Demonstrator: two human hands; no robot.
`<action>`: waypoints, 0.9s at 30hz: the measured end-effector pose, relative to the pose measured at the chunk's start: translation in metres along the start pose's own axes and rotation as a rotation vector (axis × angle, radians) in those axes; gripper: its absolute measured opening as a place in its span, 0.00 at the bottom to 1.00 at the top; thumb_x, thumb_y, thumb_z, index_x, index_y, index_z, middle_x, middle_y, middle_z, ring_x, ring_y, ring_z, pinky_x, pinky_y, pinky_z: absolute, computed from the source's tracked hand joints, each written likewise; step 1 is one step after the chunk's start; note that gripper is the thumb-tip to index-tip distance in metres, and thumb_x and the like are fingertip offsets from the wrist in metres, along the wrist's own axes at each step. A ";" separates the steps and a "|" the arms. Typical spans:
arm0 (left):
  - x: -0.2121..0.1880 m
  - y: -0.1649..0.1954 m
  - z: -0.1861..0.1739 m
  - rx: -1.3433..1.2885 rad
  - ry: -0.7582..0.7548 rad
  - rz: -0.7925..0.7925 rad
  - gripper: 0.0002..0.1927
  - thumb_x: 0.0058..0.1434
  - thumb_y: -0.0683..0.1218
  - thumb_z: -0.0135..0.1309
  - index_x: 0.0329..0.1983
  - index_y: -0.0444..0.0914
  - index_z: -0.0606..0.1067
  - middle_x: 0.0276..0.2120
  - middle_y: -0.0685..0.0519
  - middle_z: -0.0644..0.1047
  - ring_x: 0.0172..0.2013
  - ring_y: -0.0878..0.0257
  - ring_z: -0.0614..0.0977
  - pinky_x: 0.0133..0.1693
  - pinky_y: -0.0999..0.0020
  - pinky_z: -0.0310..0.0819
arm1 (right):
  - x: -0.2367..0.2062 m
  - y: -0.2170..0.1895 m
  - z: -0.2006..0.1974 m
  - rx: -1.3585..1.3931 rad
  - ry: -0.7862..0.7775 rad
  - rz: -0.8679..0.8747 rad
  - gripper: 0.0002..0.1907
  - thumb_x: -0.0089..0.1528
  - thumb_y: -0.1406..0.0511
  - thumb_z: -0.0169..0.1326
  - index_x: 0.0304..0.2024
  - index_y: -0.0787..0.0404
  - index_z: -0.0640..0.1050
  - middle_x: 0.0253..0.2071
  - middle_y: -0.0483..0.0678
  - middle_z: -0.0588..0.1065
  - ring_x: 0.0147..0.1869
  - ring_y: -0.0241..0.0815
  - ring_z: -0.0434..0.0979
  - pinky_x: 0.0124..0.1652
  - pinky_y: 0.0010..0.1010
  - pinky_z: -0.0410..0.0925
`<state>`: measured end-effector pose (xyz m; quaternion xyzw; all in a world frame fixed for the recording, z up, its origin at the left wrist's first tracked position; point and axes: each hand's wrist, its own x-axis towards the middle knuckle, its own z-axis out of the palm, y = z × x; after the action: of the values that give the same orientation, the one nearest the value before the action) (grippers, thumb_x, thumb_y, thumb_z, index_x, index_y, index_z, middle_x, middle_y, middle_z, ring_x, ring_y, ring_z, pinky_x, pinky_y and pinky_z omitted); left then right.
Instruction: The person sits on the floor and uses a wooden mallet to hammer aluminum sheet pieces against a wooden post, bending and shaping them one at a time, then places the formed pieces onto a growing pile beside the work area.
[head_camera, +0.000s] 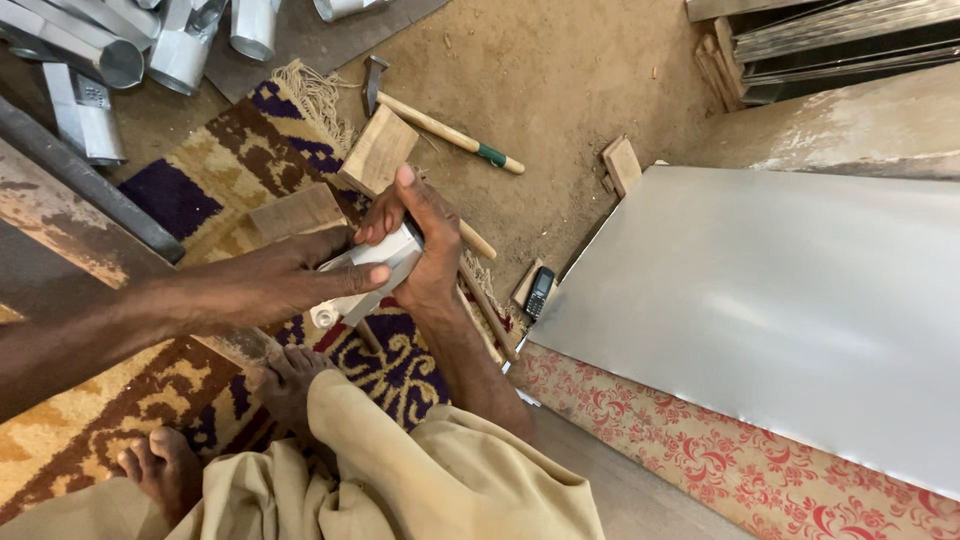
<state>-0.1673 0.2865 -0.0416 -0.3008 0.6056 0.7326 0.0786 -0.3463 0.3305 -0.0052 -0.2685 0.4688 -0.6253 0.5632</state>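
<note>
A: Metal piece (372, 272), small, folded, pale grey: position?

B: Clamped between both hands. Left hand (290, 285) comes in from the left, fingers stretched flat along the piece's near face, fingertips (365, 280) reaching its middle. Right hand (420, 245) wraps over the far end, thumb up, fingers curled tight around the metal. Both hands hold it; neither is spread wide.

A: Lower end of the piece?

B: Sticks out below the left fingers, tilted down toward the patterned rug (200, 190). Whether it touches the rug, cannot tell.

A: Surroundings, relative to the fingers?

B: Wooden block (378, 150) just beyond the right thumb. Second wooden block (297, 212) just above the left knuckles. Hammer (440, 128) with a wooden handle past the first block, on the dirt floor. Small dark phone (540, 291) to the right of the right wrist, at the edge of a large metal sheet (780, 310). Folded metal ducts (150, 45) well beyond the left hand. Bare feet (285, 380) below the wrists.
</note>
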 end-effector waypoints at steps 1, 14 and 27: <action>-0.001 0.001 0.000 -0.006 -0.018 -0.050 0.70 0.42 0.85 0.44 0.78 0.38 0.45 0.73 0.32 0.53 0.73 0.39 0.59 0.62 0.35 0.65 | 0.000 -0.001 0.001 -0.017 0.000 -0.014 0.24 0.73 0.56 0.50 0.24 0.62 0.68 0.22 0.54 0.69 0.27 0.46 0.72 0.34 0.37 0.70; -0.010 0.041 0.011 0.495 0.164 0.241 0.32 0.64 0.67 0.45 0.39 0.33 0.79 0.12 0.50 0.76 0.13 0.59 0.81 0.20 0.59 0.79 | 0.004 -0.001 -0.003 -0.071 0.066 -0.011 0.30 0.74 0.51 0.47 0.21 0.61 0.68 0.19 0.50 0.67 0.22 0.43 0.70 0.28 0.35 0.70; 0.020 0.012 -0.008 0.380 0.251 0.062 0.40 0.60 0.70 0.54 0.58 0.31 0.71 0.30 0.42 0.84 0.24 0.57 0.84 0.24 0.62 0.76 | 0.032 0.027 -0.023 0.024 0.102 0.311 0.36 0.69 0.38 0.35 0.25 0.59 0.72 0.24 0.51 0.74 0.29 0.43 0.76 0.35 0.35 0.71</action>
<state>-0.1869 0.2709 -0.0430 -0.3505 0.7466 0.5643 0.0356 -0.3612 0.3086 -0.0454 -0.1540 0.5249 -0.5491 0.6319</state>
